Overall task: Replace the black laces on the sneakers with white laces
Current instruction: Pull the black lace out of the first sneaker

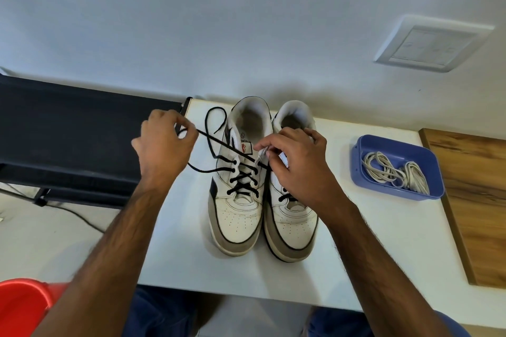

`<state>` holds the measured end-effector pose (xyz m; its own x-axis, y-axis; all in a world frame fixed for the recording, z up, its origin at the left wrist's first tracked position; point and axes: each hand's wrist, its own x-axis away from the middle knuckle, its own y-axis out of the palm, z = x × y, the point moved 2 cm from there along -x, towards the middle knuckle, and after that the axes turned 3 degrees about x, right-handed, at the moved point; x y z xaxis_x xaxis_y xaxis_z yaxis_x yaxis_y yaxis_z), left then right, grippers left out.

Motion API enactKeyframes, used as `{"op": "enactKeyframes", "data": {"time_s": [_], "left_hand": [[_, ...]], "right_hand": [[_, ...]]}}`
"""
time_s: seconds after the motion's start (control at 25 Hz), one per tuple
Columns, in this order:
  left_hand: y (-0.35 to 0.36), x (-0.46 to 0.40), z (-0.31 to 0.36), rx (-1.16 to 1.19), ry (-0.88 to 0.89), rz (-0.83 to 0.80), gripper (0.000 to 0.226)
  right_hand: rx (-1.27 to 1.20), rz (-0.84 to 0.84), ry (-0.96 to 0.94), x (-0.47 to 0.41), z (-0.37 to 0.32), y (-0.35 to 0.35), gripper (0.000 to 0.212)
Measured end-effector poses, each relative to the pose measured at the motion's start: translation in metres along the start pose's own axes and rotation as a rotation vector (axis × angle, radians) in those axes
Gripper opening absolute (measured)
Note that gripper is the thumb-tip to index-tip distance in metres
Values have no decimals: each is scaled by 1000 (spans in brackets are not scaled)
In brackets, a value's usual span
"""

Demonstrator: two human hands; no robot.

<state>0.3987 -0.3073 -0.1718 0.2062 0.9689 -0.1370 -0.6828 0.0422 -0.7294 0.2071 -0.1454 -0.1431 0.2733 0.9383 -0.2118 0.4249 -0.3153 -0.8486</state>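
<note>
White sneakers side by side, black laces partly undone, white laces coiled in blue tray

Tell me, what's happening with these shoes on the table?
A person is unlacing a pair of white sneakers. The left hand pulls a loose end of the black lace away from the left sneaker, while the right hand pinches at that shoe's upper eyelets. The lower eyelets are still crossed with black lace, and the right sneaker is still laced too. The white laces lie untouched in a blue tray off to the right.
</note>
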Motion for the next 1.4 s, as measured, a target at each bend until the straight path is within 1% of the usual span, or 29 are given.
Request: {"op": "enactKeyframes", "data": {"time_s": [0.04,0.08,0.16,0.2,0.24,0.28,0.36,0.48,0.6,0.64,0.72,0.8,0.84,0.88,0.92,1.0,1.04,1.08,1.12,1.2,1.28,1.4], "left_hand": [[1,3,4,15,54,-27,10],[1,6,10,67,175,-59,13],[0,14,30,123,490,-170,14],[2,19,38,87,616,-244,15],[7,23,41,31,701,-318,17],[13,27,41,-19,748,-380,20],[20,30,38,-51,780,-443,25],[16,23,38,85,728,-397,18],[1,13,31,240,577,-233,14],[-4,9,23,232,507,-160,14],[-10,-1,8,116,325,-47,10],[-10,-6,-2,-7,156,-34,8],[-7,-5,-2,-40,122,-47,7],[-4,-3,-1,-61,127,-56,5],[-2,1,3,-71,153,-50,12],[-4,8,14,-39,235,-11,33],[-5,10,21,-11,293,-3,36],[-4,12,29,26,341,-35,36],[0,15,35,75,361,-114,37],[13,23,47,115,344,-292,47],[22,27,50,80,339,-330,52],[16,22,46,180,254,-358,45]], "right_hand": [[1,0,-1,0,0,0,23],[-2,0,-2,0,0,0,23],[-4,2,0,0,1,0,22],[-1,1,0,0,1,0,22],[2,1,-2,0,1,0,22],[4,3,-4,0,1,0,22],[6,4,-3,0,0,1,22],[5,0,2,-1,0,0,22],[-8,5,1,0,0,0,23],[-11,9,2,0,0,1,23],[-9,16,2,0,1,1,23],[-9,16,0,-1,1,2,22],[-8,19,-2,0,2,1,22],[-7,22,-3,0,2,1,22],[-7,25,-3,0,2,1,22],[3,20,-3,0,0,1,21],[23,14,-8,0,-1,2,19],[53,8,-13,0,-3,2,17],[89,3,-18,0,-7,4,15],[163,-5,-18,0,-15,9,14],[221,-6,16,1,-24,17,17],[272,21,55,1,-30,27,14]]}}
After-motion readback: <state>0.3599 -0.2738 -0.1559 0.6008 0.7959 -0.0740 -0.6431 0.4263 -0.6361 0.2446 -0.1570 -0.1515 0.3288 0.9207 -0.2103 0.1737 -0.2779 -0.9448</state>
